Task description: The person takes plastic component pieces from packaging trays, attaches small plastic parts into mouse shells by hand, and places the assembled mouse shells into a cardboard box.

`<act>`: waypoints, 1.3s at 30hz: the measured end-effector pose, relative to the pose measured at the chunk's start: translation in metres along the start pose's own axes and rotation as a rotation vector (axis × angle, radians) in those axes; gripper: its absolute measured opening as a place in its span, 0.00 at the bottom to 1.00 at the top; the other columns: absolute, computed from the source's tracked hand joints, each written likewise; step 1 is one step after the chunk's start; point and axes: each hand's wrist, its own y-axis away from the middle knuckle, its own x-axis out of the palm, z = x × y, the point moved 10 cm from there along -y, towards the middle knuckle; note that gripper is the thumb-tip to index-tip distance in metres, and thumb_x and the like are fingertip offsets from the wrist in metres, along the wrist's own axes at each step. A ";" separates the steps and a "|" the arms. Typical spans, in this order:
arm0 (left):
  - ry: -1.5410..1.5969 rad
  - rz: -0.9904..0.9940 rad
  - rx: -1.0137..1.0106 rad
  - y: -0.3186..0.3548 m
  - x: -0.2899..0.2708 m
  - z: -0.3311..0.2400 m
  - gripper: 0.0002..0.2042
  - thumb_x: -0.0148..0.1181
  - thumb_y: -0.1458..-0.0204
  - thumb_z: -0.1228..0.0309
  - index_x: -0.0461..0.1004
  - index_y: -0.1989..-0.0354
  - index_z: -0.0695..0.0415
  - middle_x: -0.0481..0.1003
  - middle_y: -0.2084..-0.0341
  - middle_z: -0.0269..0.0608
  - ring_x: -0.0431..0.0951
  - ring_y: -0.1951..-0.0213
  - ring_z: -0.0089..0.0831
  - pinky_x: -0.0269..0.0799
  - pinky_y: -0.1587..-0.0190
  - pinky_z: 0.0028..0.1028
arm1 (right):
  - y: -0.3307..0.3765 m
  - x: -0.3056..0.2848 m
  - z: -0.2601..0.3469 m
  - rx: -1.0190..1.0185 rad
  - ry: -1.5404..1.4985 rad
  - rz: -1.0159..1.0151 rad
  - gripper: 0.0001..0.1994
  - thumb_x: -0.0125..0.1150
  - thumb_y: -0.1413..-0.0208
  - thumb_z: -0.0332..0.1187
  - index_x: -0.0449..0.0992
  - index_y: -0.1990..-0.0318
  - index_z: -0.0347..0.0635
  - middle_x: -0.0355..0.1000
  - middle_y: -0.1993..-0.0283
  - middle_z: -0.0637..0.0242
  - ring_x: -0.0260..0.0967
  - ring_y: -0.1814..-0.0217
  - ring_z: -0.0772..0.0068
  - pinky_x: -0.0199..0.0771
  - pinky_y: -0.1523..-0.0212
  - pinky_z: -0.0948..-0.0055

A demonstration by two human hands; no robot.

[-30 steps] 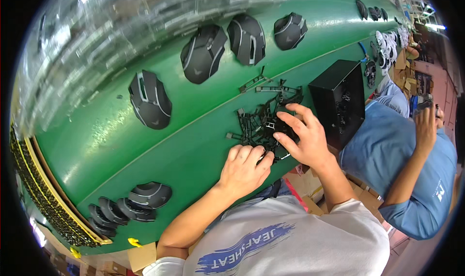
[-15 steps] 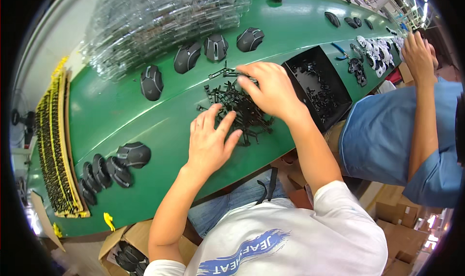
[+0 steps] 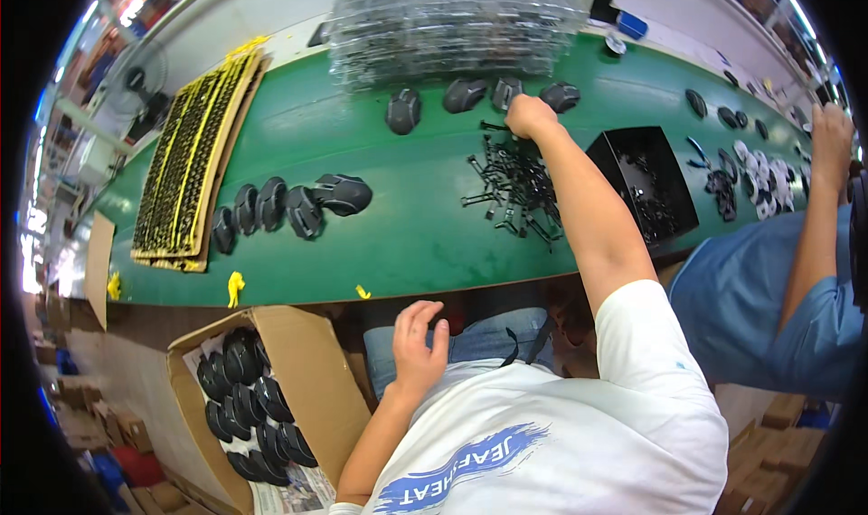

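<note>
My right hand reaches across the table with bent fingers, at the near edge of a black computer mouse in the back row. Whatever its fingers hold is hidden. Another black mouse lies just to its right. Below this hand spreads a pile of small black plastic parts, with a few strays at its rim. My left hand hangs off the table's front edge, above my lap. Its fingers curl loosely, the thumb stands apart, and nothing shows in it.
A black bin of small parts stands right of the pile. Mice line the left, beside a board of dark pieces. Clear plastic trays are stacked behind. A cardboard box holds mice. A co-worker sits at right.
My right hand has gone from the pile up to the back row of mice. My left hand has left the pile and dropped toward my lap. The view has swung, showing more on the left.
</note>
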 end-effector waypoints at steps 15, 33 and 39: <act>-0.018 0.270 -0.363 0.035 0.065 0.079 0.13 0.61 0.38 0.69 0.81 0.49 0.61 0.81 0.56 0.52 0.83 0.58 0.44 0.79 0.51 0.39 | 0.075 -0.051 -0.021 -0.239 -0.495 -0.439 0.17 0.66 0.45 0.41 0.86 0.52 0.42 0.84 0.53 0.52 0.83 0.50 0.50 0.78 0.44 0.57; 0.012 1.462 -0.401 0.179 0.228 0.179 0.17 0.58 0.37 0.60 0.84 0.50 0.58 0.83 0.53 0.57 0.82 0.49 0.55 0.76 0.44 0.48 | 0.127 -0.035 0.007 -0.479 -0.451 -0.470 0.07 0.67 0.45 0.18 0.84 0.60 0.35 0.82 0.62 0.58 0.80 0.61 0.61 0.80 0.58 0.68; -0.017 1.305 -0.261 0.075 0.238 0.186 0.17 0.58 0.37 0.60 0.83 0.50 0.59 0.83 0.51 0.57 0.82 0.48 0.55 0.76 0.44 0.48 | 0.134 -0.043 0.003 -0.528 -0.369 -0.541 0.07 0.68 0.46 0.21 0.85 0.59 0.38 0.82 0.63 0.60 0.80 0.61 0.61 0.79 0.58 0.67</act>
